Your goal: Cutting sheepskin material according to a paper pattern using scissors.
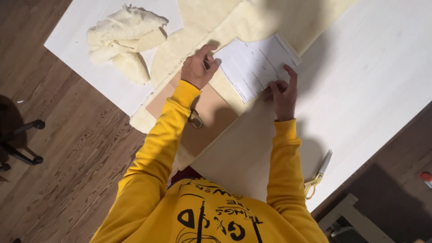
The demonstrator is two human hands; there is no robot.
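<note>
Paper sheet lies on fabric between left hand and right hand, both touching its edges; scissors on table nearer the body than right hand; fabric scraps beyond left hand's outer side.

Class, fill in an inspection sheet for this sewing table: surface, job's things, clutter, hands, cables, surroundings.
Surface: white table, partly covered by cream fleece fabric.
Job's things: printed paper sheet lying on the fabric; tan board beneath.
Clutter: bundled fleece scraps; gold-handled scissors near the edge.
Hands: left hand and right hand press the sheet's edges.
Cables: nothing seen.
Surroundings: wooden floor, chair base.
</note>
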